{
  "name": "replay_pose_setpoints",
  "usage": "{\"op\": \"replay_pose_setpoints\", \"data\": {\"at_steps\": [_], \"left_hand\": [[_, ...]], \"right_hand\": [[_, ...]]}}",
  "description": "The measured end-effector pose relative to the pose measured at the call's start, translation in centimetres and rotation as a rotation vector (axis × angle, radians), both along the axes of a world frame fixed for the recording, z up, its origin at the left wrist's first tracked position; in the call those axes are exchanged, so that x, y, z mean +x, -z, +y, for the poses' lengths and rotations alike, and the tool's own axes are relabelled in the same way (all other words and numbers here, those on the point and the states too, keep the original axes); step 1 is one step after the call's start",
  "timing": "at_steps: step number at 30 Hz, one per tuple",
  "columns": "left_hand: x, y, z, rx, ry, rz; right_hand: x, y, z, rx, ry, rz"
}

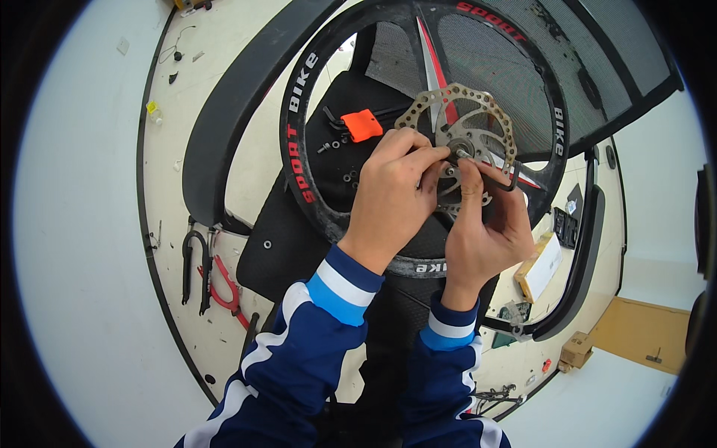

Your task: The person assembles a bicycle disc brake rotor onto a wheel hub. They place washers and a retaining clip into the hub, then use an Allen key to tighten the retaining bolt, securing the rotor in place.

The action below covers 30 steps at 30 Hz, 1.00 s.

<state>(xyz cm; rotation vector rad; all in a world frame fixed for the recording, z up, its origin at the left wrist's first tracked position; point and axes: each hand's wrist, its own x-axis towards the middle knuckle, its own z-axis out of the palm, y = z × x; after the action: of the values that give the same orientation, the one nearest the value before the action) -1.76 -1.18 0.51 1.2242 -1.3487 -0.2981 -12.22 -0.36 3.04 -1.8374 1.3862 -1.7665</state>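
A black bicycle wheel [300, 142] with red and white markings lies across a dark chair seat. Bolted at its middle is a silver brake disc [502, 127] full of holes. The fingers of my left hand [392, 194] are pinched together at the left side of the hub [461, 145]; whatever small piece they hold is hidden. My right hand [485, 231] has thumb and finger at the hub's axle end, and a black L-shaped hex key [515, 176] is gripped in its curled fingers.
Inside the rim, an orange-handled hex key set [362, 125] lies on the seat [261, 257] beside loose nuts and bolts. Chair armrests [216, 149] flank the wheel. On the floor are a black fork [196, 265], a red frame part [226, 287] and cardboard boxes [576, 349].
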Motion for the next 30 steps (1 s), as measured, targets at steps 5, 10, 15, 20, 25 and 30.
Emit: {"op": "replay_pose_setpoints", "data": {"at_steps": [5, 10, 15, 20, 25, 30], "left_hand": [[0.0, -0.2, 0.0, 0.016, 0.016, 0.0], [0.1, 0.0, 0.0, -0.011, -0.006, -0.014], [0.0, -0.3, 0.1, 0.024, 0.023, 0.051], [0.1, 0.1, -0.1, -0.049, 0.013, 0.042], [0.1, 0.0, -0.2, -0.011, 0.007, 0.015], [0.0, -0.1, 0.0, 0.014, 0.009, 0.06]], "right_hand": [[0.2, -0.6, -0.1, 0.062, -0.176, -0.086], [-0.5, -0.9, 0.1, 0.091, -0.149, 0.072], [-0.5, -1.1, 0.2, 0.116, -0.061, 0.072], [-0.3, -1.0, -0.2, 0.056, -0.058, 0.029], [-0.6, -1.0, -0.4, 0.036, -0.152, 0.075], [-0.6, -0.6, 0.0, 0.097, -0.05, 0.006]]}}
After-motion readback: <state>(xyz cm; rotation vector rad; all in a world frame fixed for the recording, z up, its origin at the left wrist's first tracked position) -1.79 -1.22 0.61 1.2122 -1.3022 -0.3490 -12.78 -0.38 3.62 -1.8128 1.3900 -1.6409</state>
